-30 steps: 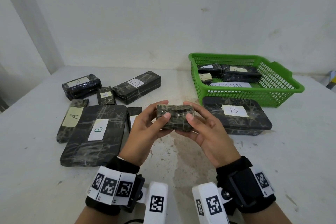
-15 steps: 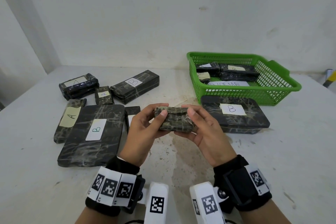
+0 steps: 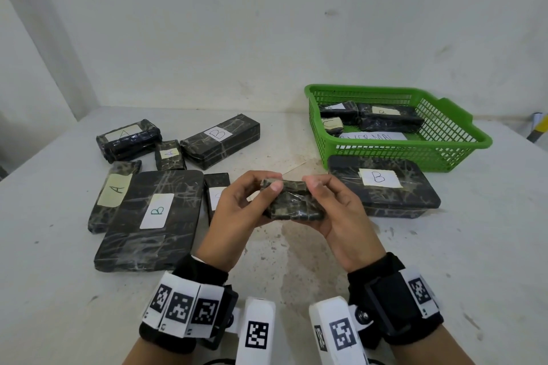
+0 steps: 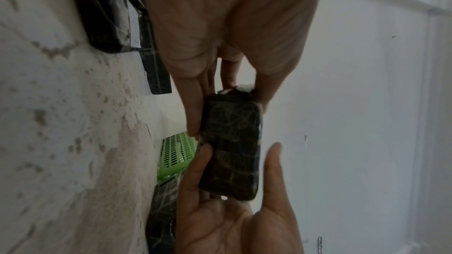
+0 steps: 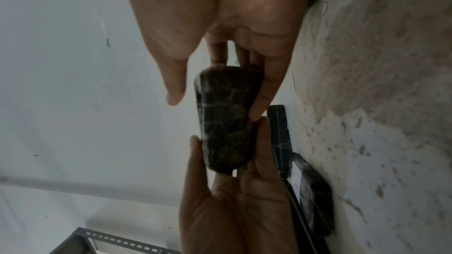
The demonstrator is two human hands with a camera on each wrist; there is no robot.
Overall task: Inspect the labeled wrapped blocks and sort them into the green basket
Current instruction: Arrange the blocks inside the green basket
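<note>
Both hands hold a small dark wrapped block (image 3: 292, 203) above the table's middle. My left hand (image 3: 267, 197) grips its left end with the thumb on the top edge. My right hand (image 3: 314, 201) grips the right end, thumb on top and fingers underneath. The face turned to me bears no label. In the left wrist view the block (image 4: 232, 148) sits between my left hand (image 4: 227, 107) and the right hand below it. The right wrist view shows the block (image 5: 227, 123) in my right hand (image 5: 215, 106). The green basket (image 3: 415, 154) stands at the back right and holds several wrapped blocks.
A large B block (image 3: 382, 187) lies just in front of the basket. To the left lie a large B block (image 3: 154, 216), a long A block (image 3: 112, 195), a small A block (image 3: 169, 154), a long B block (image 3: 221, 139) and another A block (image 3: 127, 139).
The block has tipped in my hands, so a different face now shows. Both thumbs have slid up to its top edge. The hands stay in the same spot.
</note>
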